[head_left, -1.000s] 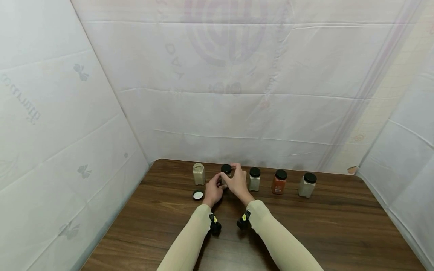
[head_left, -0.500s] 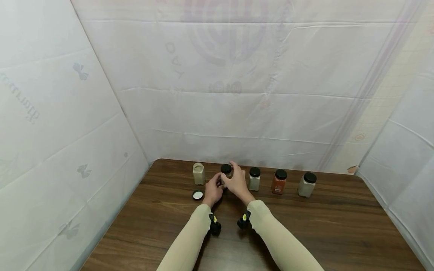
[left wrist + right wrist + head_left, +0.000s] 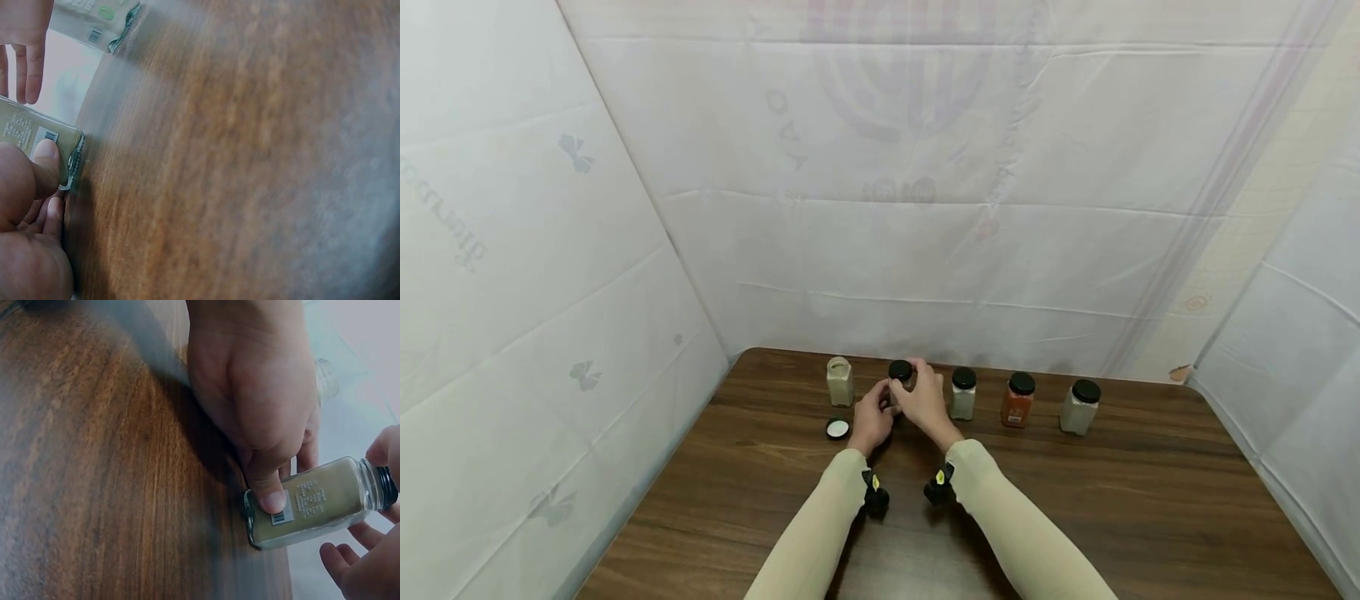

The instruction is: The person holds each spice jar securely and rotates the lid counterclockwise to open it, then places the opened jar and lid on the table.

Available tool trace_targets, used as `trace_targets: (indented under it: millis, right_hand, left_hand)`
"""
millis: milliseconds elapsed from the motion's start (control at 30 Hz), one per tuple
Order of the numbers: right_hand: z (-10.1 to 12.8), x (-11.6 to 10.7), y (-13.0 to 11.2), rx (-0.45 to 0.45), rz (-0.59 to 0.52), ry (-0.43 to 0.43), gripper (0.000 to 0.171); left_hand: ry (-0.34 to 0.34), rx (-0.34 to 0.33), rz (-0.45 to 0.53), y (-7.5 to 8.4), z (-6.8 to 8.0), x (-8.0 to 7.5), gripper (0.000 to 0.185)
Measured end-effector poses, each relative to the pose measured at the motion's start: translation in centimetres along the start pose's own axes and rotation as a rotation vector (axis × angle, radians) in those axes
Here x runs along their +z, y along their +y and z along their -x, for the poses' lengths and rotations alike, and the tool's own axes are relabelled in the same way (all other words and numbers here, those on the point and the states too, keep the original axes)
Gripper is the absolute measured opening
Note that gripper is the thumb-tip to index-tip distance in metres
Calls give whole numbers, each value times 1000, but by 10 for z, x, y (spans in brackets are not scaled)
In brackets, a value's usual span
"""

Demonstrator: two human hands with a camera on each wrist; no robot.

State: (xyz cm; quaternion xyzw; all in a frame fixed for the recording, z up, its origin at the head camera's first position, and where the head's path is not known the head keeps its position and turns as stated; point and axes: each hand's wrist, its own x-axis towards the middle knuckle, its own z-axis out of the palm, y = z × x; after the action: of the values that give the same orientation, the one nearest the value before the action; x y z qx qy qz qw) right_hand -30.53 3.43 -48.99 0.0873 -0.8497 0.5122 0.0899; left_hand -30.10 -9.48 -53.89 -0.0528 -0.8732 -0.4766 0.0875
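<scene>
A jar stands near the desk's far edge, gripped low by my left hand, its black lid pinched by my right hand.
An uncapped jar and an upturned cap sit toward the far left corner; three closed jars line the right.

Before the open square glass jar lies a round black lid. Next right stands a black-lidded glass jar.

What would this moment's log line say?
left hand: grips jar; right hand: pinches its black lid; open jar: standing at left; loose lid: on table
</scene>
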Motion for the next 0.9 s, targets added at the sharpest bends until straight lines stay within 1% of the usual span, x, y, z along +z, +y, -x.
trace_targets:
  millis: [100,167,367,467,567,667,900]
  right_hand:
    - [0,-1,0,-7,-5,-15,50]
    - [0,-1,0,-9,-6,-20,53]
    - [2,0,1,3,-40,-5,63]
    - [2,0,1,15,-34,15,61]
    - [1,1,1,26,-14,28,56]
    - [1,0,1,24,-1,20,52]
    - [0,0,2,-10,14,-17,51]
  left_hand:
    - [-1,-6,-1,1,-1,-1,52]
    - [-4,-22,-1,2,-1,-1,53]
    - [-6,-45,-5,3,0,-1,52]
    - [-4,-40,0,3,0,-1,51]
    - [-2,-37,9,3,0,-1,50]
    - [1,-32,-1,3,0,-1,50]
    - [4,-12,-20,2,0,0,51]
